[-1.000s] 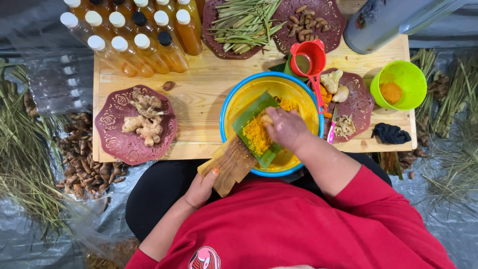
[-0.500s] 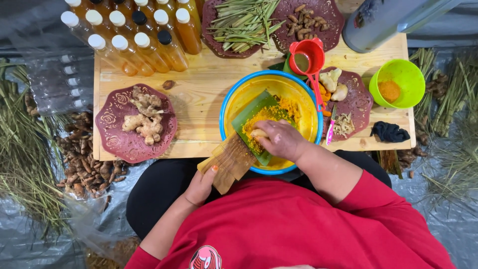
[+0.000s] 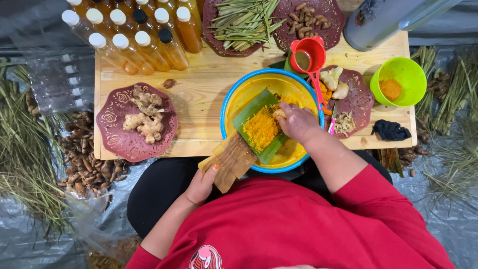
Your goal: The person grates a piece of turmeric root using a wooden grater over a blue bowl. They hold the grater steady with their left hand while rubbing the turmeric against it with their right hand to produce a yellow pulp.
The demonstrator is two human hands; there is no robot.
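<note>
Wooden board [image 3: 209,89], hand [image 3: 298,122] on grater [image 3: 259,130]

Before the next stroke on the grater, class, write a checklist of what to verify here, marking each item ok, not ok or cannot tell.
1. Left hand steadies the wooden grater at its lower end: ok.
2. Grater's upper end lies over the yellow bowl, so the gratings fall inside: ok.
3. Right hand presses a piece of root on the green grating face: ok.
4. How much of that piece is left beyond the fingertips: cannot tell.
5. Bowl rests fully on the wooden board: not ok, its near edge overhangs.
6. Red cup stands beside the bowl's rim, apart from the right hand: ok.
</note>
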